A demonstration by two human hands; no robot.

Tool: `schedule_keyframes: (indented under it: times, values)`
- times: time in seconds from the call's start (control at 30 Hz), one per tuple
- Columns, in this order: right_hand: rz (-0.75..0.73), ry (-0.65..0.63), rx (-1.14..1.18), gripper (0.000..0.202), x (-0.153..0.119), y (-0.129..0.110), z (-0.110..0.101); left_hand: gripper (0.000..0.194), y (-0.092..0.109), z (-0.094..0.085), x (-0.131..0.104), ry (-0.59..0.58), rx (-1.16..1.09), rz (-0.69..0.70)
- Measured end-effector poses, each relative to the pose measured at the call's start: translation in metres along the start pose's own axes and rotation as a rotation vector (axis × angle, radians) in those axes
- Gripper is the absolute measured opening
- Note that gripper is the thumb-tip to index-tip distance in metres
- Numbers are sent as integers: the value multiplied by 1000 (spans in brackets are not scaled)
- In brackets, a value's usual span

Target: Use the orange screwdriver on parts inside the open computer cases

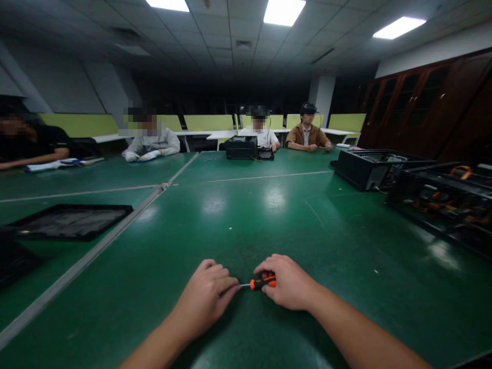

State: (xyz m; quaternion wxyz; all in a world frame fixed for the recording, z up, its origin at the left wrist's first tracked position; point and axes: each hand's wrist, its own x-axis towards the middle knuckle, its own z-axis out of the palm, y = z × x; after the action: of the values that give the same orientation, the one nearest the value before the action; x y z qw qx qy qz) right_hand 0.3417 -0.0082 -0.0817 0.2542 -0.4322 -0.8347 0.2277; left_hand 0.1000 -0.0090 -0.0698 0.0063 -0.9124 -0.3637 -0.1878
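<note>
Pinching the screwdriver's [263, 282] thin metal shaft [245, 285], the left hand [209, 288] curls.

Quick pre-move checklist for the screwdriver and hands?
1. Right hand on screwdriver handle: ok.
2. Left hand at the shaft: ok.
3. Tip type and condition: cannot tell, left fingers hide the end.
4. Tip exposed: not ok, same cover.
5. Both hands apart from the open computer case at far right: ok.
6. Co-worker in brown away from the tool, across the green table: ok.
</note>
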Motion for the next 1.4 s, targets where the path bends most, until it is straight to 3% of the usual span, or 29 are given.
schedule_keyframes:
  times: [0.23, 0.43, 0.63, 0.83, 1.07, 1.27, 1.4]
  values:
    - [27, 10, 17, 33, -1, 1, 3, 19, 3, -4, 3, 21, 23, 15]
    - [-10, 97, 31, 38, -2, -3, 1, 18, 3, -5, 3, 9, 28, 28]
    - [-121, 227, 62, 36, -2, -4, -1, 15, 3, 3, 2, -34, -25, -46]
    - [-134, 255, 83, 34, -2, -2, -1, 14, 6, 5, 2, -60, -46, -82]
    - [-116, 240, 92, 33, -3, -8, -4, 18, 6, 1, 2, -29, -13, -11]
    - [119, 116, 39, 27, -1, -4, -3, 22, 5, -4, 0, 140, 82, 23]
    - [132, 63, 34, 27, 0, -2, 0, 20, 5, -8, 0, 177, 140, 58]
